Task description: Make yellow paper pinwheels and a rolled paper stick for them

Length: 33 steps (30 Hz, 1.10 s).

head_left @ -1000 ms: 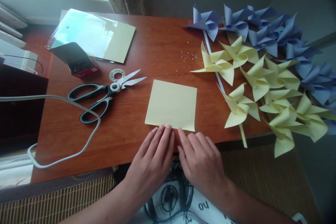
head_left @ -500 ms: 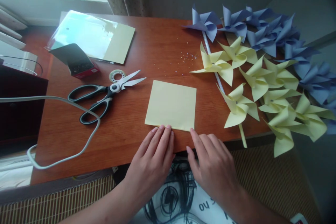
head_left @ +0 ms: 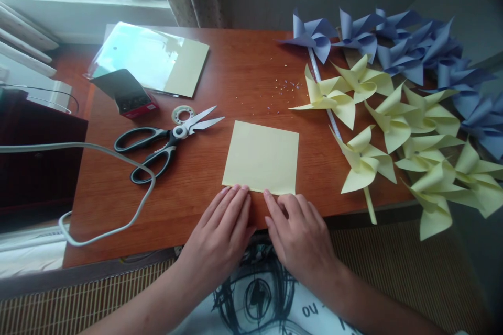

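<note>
Against the square yellow paper sheet (head_left: 261, 158), the bare left hand (head_left: 220, 227) and right hand (head_left: 301, 230) rested unclenched, seemingly hiding some near edge.

- Yellow paper sheet (head_left: 260, 156): one, at the dial's centre, twelve pointing away from the person.
- Hands: two, the left hand (head_left: 220, 233) at seven, the right hand (head_left: 302, 233) at five.
- Scissors (head_left: 179, 132): one pair, at nine.
- White cable (head_left: 129, 226): one, also towards nine.
- Tape roll (head_left: 175, 113): one, at ten.
- Box (head_left: 138, 108): one, at ten.
- Clear packet (head_left: 145, 60): one, at ten; sheets inside cannot be counted.
- Specks (head_left: 286, 85): many, too small to count, at one.
- Purple pinwheels (head_left: 314, 33): at least seven, overlapping, from one to three.
- Yellow pinwheels (head_left: 363, 160): eight, from two to just past three.
</note>
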Tool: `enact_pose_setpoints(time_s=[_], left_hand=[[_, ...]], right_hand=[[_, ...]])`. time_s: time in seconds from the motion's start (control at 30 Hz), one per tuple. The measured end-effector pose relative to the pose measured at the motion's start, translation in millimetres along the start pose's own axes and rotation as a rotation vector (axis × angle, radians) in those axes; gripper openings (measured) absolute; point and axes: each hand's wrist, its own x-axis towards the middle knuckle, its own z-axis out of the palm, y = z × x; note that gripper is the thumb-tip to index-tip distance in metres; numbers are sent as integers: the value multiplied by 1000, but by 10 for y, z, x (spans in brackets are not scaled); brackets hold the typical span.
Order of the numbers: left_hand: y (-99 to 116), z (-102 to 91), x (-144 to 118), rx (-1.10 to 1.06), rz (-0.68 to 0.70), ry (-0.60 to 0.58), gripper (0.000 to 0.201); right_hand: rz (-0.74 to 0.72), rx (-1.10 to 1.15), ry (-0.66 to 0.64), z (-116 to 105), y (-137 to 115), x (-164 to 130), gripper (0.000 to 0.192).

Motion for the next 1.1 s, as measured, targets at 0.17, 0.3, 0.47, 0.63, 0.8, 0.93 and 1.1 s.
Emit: enact_pose_setpoints(time_s=[0.17, 0.3, 0.47, 0.63, 0.8, 0.93, 1.1], left_hand=[[-149, -72, -37, -33, -28, -8, 46], [-210, -90, -7, -26, -37, 49, 40], [-268, -112, 179, 78, -16, 29, 20], [-298, -170, 362, 129, 21, -76, 23], [-322, -201, 390, 149, 66, -122, 25], [-340, -185, 393, 145, 88, -128, 24], [-331, -188, 424, 149, 118, -138, 23]], right_hand=[[-3, 23, -3, -9, 13, -1, 44], [-70, 73, 69, 10, 122, 55, 37], [-132, 128, 163, 35, 301, 163, 23], [-138, 109, 183, 7, 320, 266, 12], [-154, 33, 129, -11, 287, 351, 14], [-202, -24, 118, -24, 301, 393, 19], [-248, -28, 173, -44, 283, 380, 20]])
